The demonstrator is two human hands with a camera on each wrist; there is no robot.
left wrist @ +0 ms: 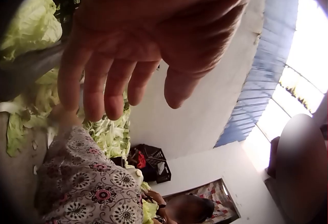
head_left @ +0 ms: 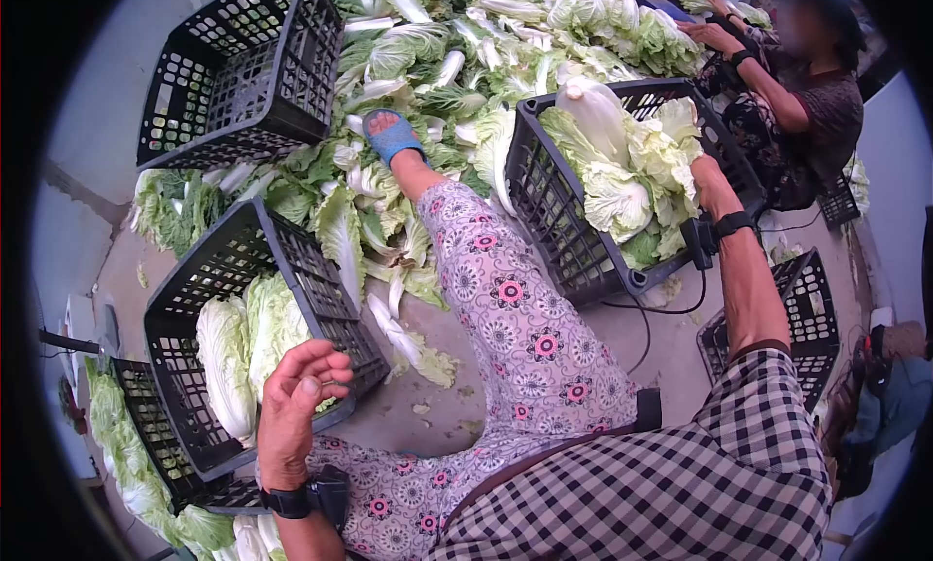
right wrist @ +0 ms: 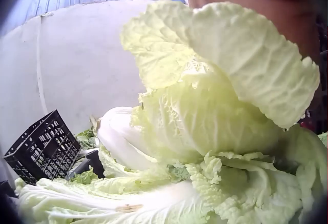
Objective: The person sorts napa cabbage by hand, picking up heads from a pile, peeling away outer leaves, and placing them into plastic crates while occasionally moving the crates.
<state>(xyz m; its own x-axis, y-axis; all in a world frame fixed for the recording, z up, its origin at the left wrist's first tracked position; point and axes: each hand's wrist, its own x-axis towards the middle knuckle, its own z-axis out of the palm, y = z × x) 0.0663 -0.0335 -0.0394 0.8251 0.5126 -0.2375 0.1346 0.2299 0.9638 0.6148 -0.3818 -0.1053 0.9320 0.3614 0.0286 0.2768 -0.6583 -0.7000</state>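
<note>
Over the right-hand black crate [head_left: 569,255], my right hand [head_left: 709,182] grips a leafy napa cabbage [head_left: 668,138] at its outer side. The leaves spread wide in the right wrist view and hide most of the fingers. Beside it in the same crate lie more napa cabbages, one with its white base [head_left: 591,109] turned up. My left hand [head_left: 296,401] holds nothing. Its fingers are loosely bent above the near edge of the left black crate [head_left: 321,279], where two napa cabbages [head_left: 225,362] lie side by side.
A big heap of loose cabbages and leaves [head_left: 457,75] covers the floor ahead. An empty black crate [head_left: 233,75] leans on it at the upper left. Another person [head_left: 807,104] sits at the upper right. My outstretched leg [head_left: 515,299] lies between the two crates; a cable [head_left: 671,310] hangs from my right wrist.
</note>
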